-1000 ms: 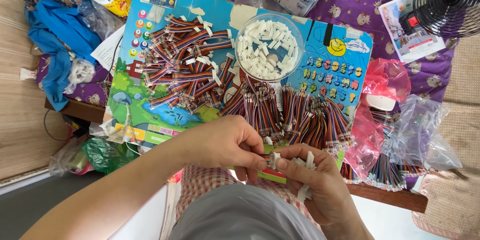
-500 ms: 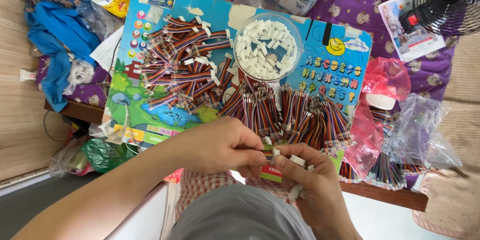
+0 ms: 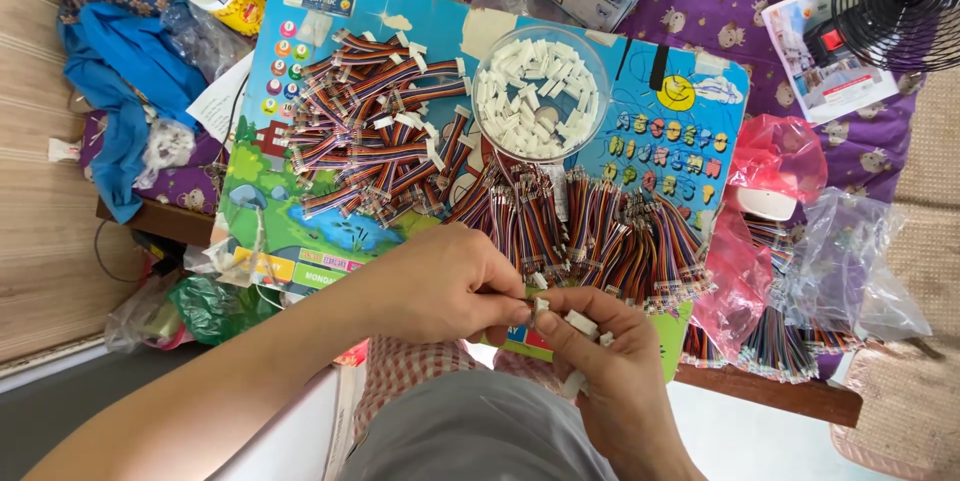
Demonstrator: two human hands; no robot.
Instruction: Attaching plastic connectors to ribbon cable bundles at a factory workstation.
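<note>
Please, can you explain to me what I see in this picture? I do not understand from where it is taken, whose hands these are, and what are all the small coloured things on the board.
There is no machine here: a person works with two bare hands, and the camera sits on that person's head, looking down. So the left hand and the right hand come in from the bottom edge. They meet just above the person's lap. The right hand holds several small white connectors, and both hands pinch one small piece between their fingertips; it is too small to tell more.

In front lies a colourful picture board. On it are a loose pile of multicoloured wire bundles, a row of similar bundles near the hands, and a clear round bowl of white connectors. At the top right stands a small black fan.
</note>
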